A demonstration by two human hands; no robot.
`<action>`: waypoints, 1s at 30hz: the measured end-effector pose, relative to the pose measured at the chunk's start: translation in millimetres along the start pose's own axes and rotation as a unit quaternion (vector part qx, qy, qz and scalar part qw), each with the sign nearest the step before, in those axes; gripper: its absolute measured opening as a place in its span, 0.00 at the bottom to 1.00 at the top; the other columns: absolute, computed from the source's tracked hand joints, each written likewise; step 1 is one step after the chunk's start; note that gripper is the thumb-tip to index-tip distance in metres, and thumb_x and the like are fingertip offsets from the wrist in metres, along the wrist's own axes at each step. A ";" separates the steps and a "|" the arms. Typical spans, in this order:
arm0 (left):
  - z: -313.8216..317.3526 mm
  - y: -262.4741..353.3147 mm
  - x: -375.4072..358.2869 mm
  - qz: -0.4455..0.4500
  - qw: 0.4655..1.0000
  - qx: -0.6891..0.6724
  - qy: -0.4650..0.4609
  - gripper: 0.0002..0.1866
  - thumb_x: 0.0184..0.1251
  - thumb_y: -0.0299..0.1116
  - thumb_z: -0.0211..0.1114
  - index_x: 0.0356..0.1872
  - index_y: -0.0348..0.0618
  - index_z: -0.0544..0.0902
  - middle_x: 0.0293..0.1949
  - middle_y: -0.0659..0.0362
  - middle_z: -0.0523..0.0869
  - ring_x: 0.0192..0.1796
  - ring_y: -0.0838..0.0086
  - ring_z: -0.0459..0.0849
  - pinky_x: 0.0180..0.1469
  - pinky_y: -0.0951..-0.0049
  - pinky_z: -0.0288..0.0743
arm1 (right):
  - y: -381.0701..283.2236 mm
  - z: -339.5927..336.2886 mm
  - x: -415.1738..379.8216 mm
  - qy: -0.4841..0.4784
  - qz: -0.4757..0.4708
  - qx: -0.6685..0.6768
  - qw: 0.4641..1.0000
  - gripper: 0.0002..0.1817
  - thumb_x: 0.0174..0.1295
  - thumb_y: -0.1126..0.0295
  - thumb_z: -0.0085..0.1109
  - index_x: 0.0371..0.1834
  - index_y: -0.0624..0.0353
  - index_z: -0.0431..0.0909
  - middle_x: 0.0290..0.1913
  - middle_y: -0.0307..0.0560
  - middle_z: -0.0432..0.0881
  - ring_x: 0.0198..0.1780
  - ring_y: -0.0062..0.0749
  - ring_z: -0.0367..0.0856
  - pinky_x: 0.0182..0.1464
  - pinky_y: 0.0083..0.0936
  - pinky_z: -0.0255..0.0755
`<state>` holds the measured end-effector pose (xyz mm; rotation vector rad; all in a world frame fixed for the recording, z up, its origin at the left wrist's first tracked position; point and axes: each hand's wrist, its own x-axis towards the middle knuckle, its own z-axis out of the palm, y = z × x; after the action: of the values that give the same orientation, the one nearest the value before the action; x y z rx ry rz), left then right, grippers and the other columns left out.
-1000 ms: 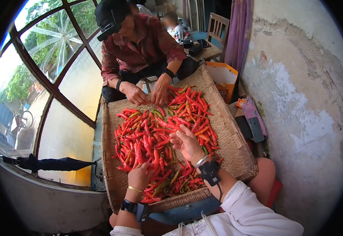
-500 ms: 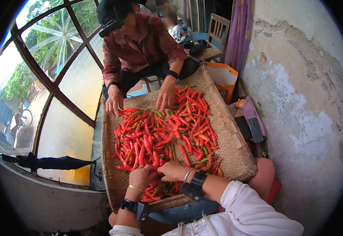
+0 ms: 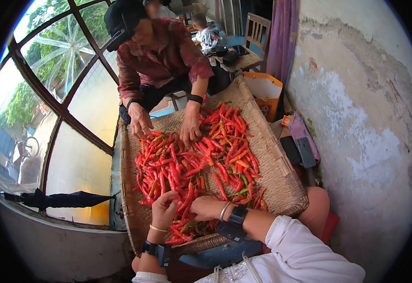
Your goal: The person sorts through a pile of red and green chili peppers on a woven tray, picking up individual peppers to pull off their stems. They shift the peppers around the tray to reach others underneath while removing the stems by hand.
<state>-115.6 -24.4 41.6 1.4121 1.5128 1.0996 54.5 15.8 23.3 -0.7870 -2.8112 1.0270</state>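
Red chili peppers (image 3: 173, 162), with a few green and orange ones among them, lie in a heap on a woven tray (image 3: 281, 188). My left hand (image 3: 164, 207) is over the near left part of the heap, its fingers curled together beside a long red pepper; whether it grips anything is too small to make out. Just to the right, my right hand (image 3: 205, 208) reaches down into the peppers, and its fingertips are hidden. Both wrists carry a bangle and a black strapped device.
Across the tray a person in a dark cap (image 3: 123, 21) has both hands in the peppers. A folded umbrella (image 3: 73, 199) lies by the window at left. An orange-edged bag (image 3: 265, 89), phones (image 3: 305, 152) and a rough wall (image 3: 357, 118) are at right.
My left hand has moved slightly left and up, away from my right hand, which has turned lower into the peppers. The other person's hands have shifted down and in over the heap.
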 end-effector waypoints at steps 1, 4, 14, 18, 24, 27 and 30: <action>-2.4 -3.7 0.1 0.000 1.000 0.000 -0.001 0.07 0.56 0.21 0.56 0.36 0.37 0.78 0.24 0.68 0.75 0.27 0.87 0.72 0.28 0.86 0.67 | 0.9 -7.3 -0.9 0.000 0.000 0.000 1.000 0.12 0.43 0.63 0.58 0.25 0.60 0.78 0.25 0.54 0.78 0.32 0.48 0.77 0.36 0.37 0.70; -5.5 -6.6 0.1 -0.029 0.993 -0.107 -0.029 0.06 0.59 0.21 0.55 0.35 0.38 0.78 0.27 0.66 0.76 0.29 0.87 0.73 0.32 0.87 0.67 | 7.1 -10.9 2.4 0.191 -0.020 0.133 0.972 0.15 0.47 0.59 0.59 0.27 0.62 0.76 0.23 0.51 0.78 0.28 0.42 0.78 0.32 0.33 0.71; -3.4 0.0 -4.1 -0.088 0.984 -0.133 -0.076 0.05 0.57 0.20 0.57 0.34 0.38 0.76 0.27 0.66 0.78 0.29 0.86 0.74 0.32 0.87 0.69 | 7.2 -33.2 -3.4 0.184 0.118 0.622 0.752 0.07 0.59 0.66 0.53 0.32 0.57 0.75 0.24 0.35 0.77 0.21 0.13 0.73 0.21 0.11 0.66; -0.7 12.9 -5.1 -0.012 0.976 -0.215 0.034 0.06 0.56 0.17 0.56 0.34 0.39 0.75 0.27 0.66 0.76 0.29 0.86 0.73 0.33 0.87 0.68 | 31.0 -29.9 -0.6 0.319 0.054 0.768 0.553 0.12 0.58 0.62 0.54 0.38 0.59 0.74 0.28 0.37 0.77 0.24 0.15 0.75 0.23 0.13 0.67; 3.6 4.0 -8.9 0.048 0.993 -0.105 -0.032 0.11 0.52 0.16 0.60 0.37 0.38 0.75 0.31 0.66 0.76 0.33 0.85 0.75 0.36 0.86 0.70 | 16.9 -24.3 -1.3 0.160 0.066 0.746 0.643 0.17 0.57 0.54 0.55 0.40 0.57 0.72 0.29 0.35 0.76 0.24 0.15 0.74 0.21 0.11 0.64; 7.1 6.9 -10.2 0.035 0.993 -0.094 -0.065 0.13 0.52 0.17 0.62 0.39 0.38 0.75 0.31 0.66 0.77 0.34 0.85 0.76 0.36 0.85 0.71 | 11.7 -20.3 4.6 0.164 0.043 0.723 0.670 0.13 0.55 0.57 0.57 0.31 0.55 0.73 0.21 0.32 0.74 0.19 0.12 0.71 0.17 0.09 0.59; 5.1 4.8 -9.9 -0.018 0.988 -0.119 -0.098 0.12 0.52 0.18 0.62 0.39 0.37 0.75 0.31 0.66 0.77 0.35 0.86 0.75 0.37 0.85 0.72 | 21.9 -19.8 2.8 0.155 0.084 0.685 0.707 0.10 0.57 0.62 0.57 0.32 0.57 0.74 0.21 0.32 0.74 0.18 0.12 0.70 0.17 0.08 0.60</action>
<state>-108.5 -33.7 44.4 1.2820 1.2198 1.0492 66.0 43.1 25.0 -0.7712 -1.0312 2.1700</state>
